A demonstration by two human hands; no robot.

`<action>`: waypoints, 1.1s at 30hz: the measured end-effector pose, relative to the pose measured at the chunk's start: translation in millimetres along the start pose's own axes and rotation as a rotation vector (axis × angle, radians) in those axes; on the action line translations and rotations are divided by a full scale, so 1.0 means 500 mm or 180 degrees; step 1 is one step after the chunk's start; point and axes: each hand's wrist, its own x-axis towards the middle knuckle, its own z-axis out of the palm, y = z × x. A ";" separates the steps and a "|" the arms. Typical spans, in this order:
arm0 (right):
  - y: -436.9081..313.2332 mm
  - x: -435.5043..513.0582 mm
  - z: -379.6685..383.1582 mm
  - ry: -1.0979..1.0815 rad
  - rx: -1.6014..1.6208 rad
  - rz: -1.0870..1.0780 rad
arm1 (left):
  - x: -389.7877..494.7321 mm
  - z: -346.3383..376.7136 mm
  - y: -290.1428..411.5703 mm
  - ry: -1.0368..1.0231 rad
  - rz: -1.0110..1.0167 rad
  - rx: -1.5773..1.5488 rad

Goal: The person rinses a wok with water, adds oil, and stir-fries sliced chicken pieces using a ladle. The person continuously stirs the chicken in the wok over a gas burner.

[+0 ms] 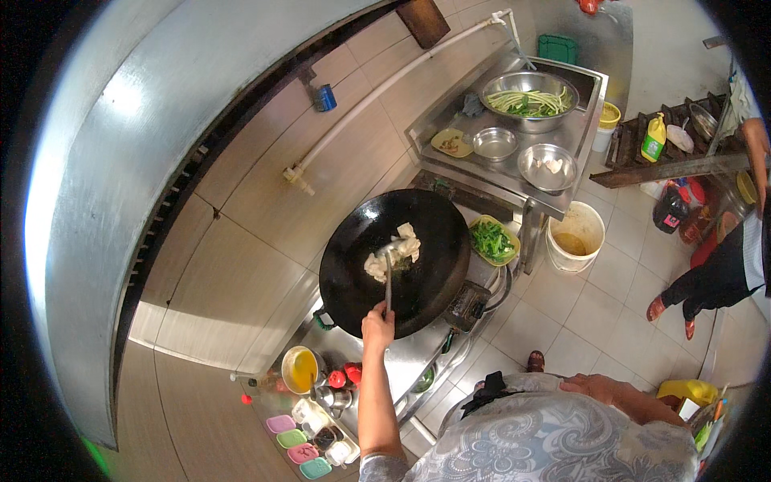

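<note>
My left hand (pixel 378 326) is closed round the handle of a metal cooking utensil (pixel 388 283), a ladle or spatula. Its head lies among pale, soft-looking food pieces (pixel 408 248) in a large black wok (pixel 349 289). The wok sits tilted over the stove. At the lower right, my right hand (pixel 593 388) rests against the patterned shirt (pixel 512 440) at my waist; its fingers are partly unclear and no held object shows. Chopped greens fill a yellow-green dish (pixel 511 260) right of the wok.
Steel bowls (pixel 545 128) with green beans and white pieces stand on the steel counter (pixel 500 172). A white bucket (pixel 575 263) is on the floor. Near the wok are a pot of yellow liquid (pixel 300 369) and a seasoning box (pixel 346 434). Another person (pixel 729 259) stands at the right.
</note>
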 end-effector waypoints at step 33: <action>0.023 0.009 0.024 0.0054 -0.0119 -0.0087 | 0.018 -0.057 0.019 0.0009 0.0567 0.1074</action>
